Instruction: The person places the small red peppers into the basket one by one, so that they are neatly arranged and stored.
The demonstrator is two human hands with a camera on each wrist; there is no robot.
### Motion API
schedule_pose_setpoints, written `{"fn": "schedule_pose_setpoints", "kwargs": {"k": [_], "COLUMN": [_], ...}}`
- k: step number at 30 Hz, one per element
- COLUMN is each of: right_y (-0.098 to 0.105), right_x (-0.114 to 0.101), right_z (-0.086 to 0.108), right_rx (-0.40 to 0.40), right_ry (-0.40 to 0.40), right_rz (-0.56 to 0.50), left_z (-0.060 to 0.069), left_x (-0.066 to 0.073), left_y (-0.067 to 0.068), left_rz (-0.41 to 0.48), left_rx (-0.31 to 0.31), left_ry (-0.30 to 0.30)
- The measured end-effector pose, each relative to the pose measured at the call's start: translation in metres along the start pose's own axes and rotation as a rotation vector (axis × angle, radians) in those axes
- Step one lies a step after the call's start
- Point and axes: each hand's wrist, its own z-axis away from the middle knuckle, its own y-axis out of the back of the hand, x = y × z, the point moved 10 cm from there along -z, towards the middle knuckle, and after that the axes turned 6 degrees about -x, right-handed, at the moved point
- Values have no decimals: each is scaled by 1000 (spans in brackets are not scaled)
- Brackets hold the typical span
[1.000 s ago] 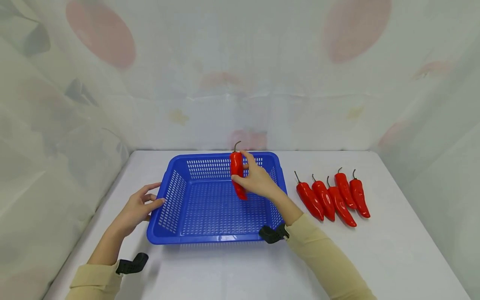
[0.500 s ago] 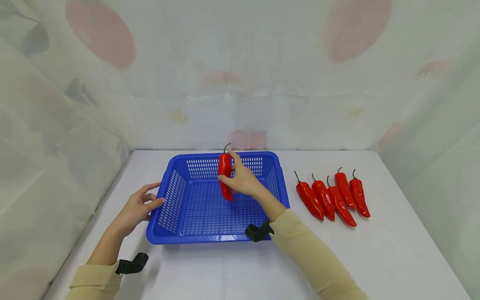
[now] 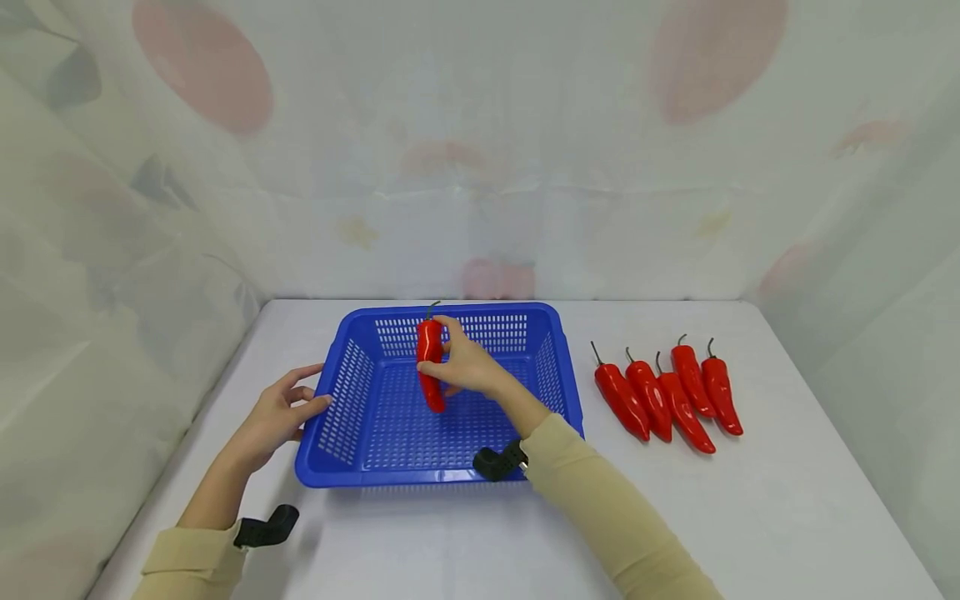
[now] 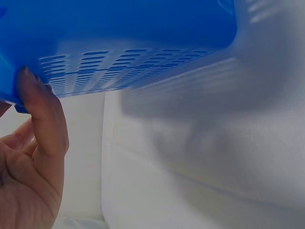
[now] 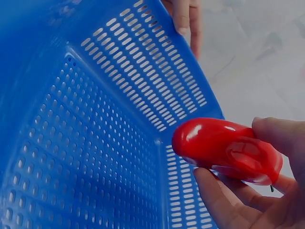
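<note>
A blue slotted basket (image 3: 450,477) rests on the white table, and nothing lies inside it. The left hand (image 3: 277,417) grips its left rim, thumb on top; in the left wrist view that hand (image 4: 40,152) pinches the basket's edge (image 4: 143,24). Above the basket's left-centre part, the right hand (image 3: 468,364) holds a red pepper (image 3: 430,354) upright, stem up. The right wrist view shows the pepper (image 5: 224,148) between thumb and fingers of the right hand (image 5: 267,191), clear of the basket floor (image 5: 90,157).
Several red peppers (image 3: 678,408) lie side by side on the table (image 3: 780,500), right of the basket. A patterned white curtain (image 3: 480,208) hangs behind the table and along both sides. Each wrist wears a black mount.
The right hand has moved left over the basket with the pepper, and is slightly lower than before. The left hand has stayed on the basket's left rim.
</note>
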Motion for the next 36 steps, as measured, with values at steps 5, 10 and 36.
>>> {"fn": "schedule_pose_setpoints", "kwargs": {"k": [5,10,36], "right_y": [-10,-19,-63], "right_x": [-3,-4,35], "right_z": [-5,-11,-40], "right_rx": [-38,-84,-360], "right_ry": [-16,-34,-159], "right_rz": [0,-15,-79], "left_z": [0,0,1], "left_x": [1,0,3], "left_y": [0,0,-1], "left_rz": [-1,-4,11], "left_rx": [1,2,1], "left_ry": [-1,1,2]}}
